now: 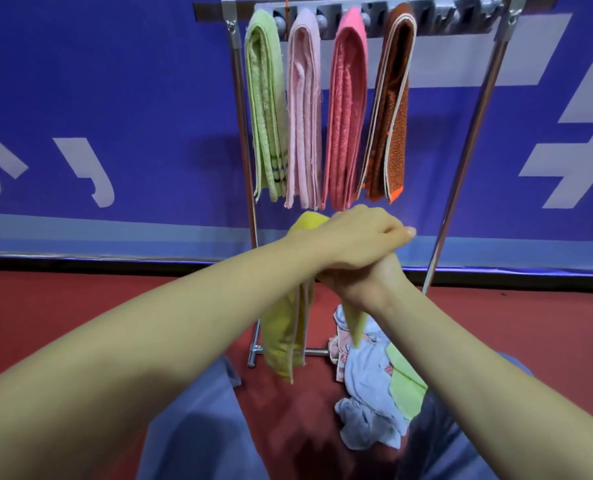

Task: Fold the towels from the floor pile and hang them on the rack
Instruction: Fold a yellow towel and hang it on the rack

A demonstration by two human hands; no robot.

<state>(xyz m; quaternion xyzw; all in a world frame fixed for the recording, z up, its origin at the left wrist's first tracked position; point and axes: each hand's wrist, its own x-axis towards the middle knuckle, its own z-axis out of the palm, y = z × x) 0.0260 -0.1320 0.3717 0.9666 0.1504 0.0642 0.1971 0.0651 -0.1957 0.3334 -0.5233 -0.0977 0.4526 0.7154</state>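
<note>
A folded yellow towel hangs between my hands in front of the rack. My left hand lies on top with fingers curled over the towel's upper fold. My right hand sits just beneath it, gripping the same towel from below. The metal rack stands ahead, and its top bar carries several folded towels: green, pale pink, coral pink and brown. The floor pile of light blue, white and green cloths lies by my right knee.
A blue banner wall with white lettering stands right behind the rack. The floor is red. My knees in blue trousers fill the lower view. The rack's base bar lies on the floor beside the pile.
</note>
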